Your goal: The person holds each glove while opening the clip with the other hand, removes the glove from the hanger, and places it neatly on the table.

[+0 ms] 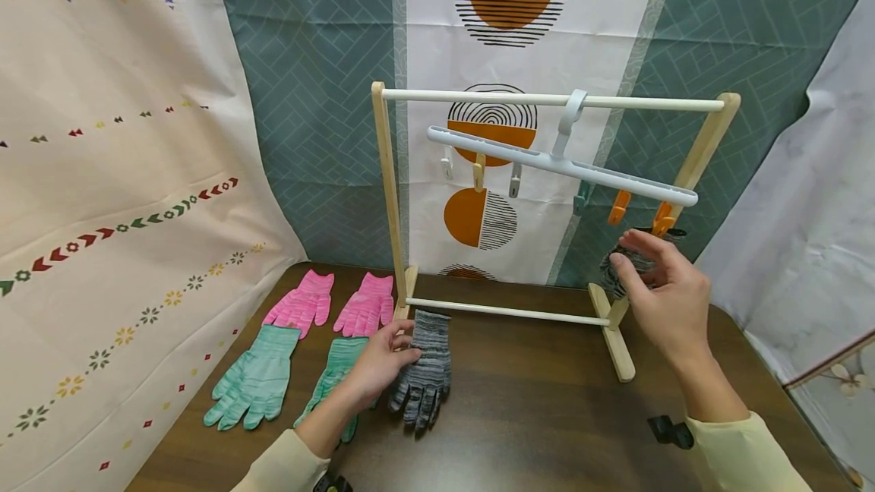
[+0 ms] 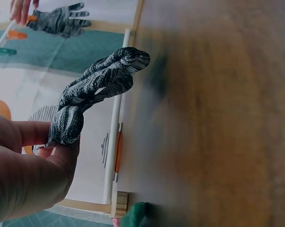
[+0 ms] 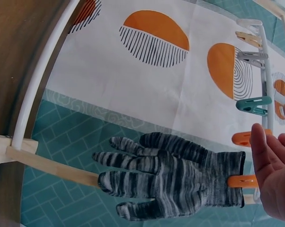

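My left hand [image 1: 376, 365] pinches a grey-and-black striped knit glove [image 1: 429, 363] near its cuff. That glove hangs fingers down above the table; in the left wrist view its fingers [image 2: 97, 82] appear bunched edge-on. A second striped glove [image 3: 175, 179] hangs by its cuff from an orange clip [image 3: 242, 181] at the right end of the pale blue hanger [image 1: 513, 154]. Beside that clip is my right hand [image 1: 673, 302], its fingers extended and nothing gripped. In the head view this hand partly hides the clipped glove.
The hanger hooks over the top bar [image 1: 472, 97] of a wooden rack. Other clips on it, such as the teal clip [image 1: 582, 197], hold nothing. Left on the table [image 1: 519, 416] lie two pink gloves [image 1: 369, 302] and two green gloves [image 1: 256, 378].
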### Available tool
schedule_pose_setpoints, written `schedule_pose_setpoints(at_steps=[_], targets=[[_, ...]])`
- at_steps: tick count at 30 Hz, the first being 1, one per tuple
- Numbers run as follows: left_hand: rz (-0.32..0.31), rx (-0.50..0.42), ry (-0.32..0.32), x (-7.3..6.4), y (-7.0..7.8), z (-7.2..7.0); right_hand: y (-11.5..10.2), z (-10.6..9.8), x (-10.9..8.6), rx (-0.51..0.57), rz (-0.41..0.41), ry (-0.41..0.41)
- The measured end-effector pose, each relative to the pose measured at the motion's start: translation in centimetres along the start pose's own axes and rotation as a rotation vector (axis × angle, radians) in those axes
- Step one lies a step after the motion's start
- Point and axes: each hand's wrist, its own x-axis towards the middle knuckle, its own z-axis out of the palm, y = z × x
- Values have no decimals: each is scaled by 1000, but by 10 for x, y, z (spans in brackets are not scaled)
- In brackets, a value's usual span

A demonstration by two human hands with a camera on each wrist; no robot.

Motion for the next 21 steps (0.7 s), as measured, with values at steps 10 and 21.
schedule_pose_setpoints(at_steps=[10, 21], targets=[[-18, -5, -41, -3, -13, 3, -1, -2, -13, -6, 13, -37], [-52, 55, 11, -2, -20, 2, 5, -6, -28, -24, 7, -104]])
